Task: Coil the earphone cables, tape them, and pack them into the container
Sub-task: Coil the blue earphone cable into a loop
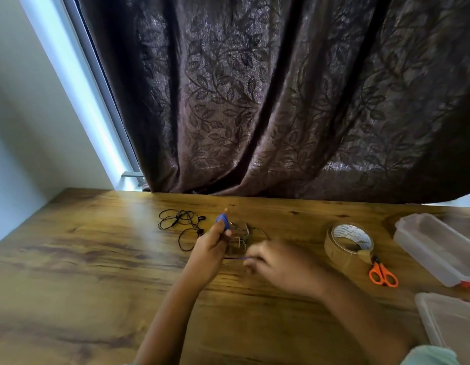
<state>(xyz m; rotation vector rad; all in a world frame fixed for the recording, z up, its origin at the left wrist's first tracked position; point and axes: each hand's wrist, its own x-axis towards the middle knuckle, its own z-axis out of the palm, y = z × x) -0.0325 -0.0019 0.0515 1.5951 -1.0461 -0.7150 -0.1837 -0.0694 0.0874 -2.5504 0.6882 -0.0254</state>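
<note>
Taking the tape roll [347, 245] as my marker, the black earphones [181, 222] lie farthest to its left, a loose uncoiled tangle on the desk [97, 259]. They are not touched by either of the hands.

Next toward the roll comes my left hand [213, 246], fingers curled and raised off the desk. The purple earphone cable [223, 221] is wound around its upper fingers, so the coil sits at the far tip of that hand, pointing away from me.

From below the left hand a free purple strand runs nearly level, left to right, toward the roll and ends at my right hand [278, 262]. That hand is motion-blurred. Its fingers look curled, and I judge it is pinching the strand's end. A thin dark wire loop [263, 231] shows on the desk just behind the two hands, and I cannot tell what it belongs to.

The next wrap turns on that strand. It lies across me between the hands, so the right hand must carry it up and over the left fingers.

The right hand is clearly the nearer one to the roll. Just right of the roll lie the orange scissors [383, 272], handles toward me. Beyond them are the clear container [436, 248] and, nearer me, its lid [449, 322].
</note>
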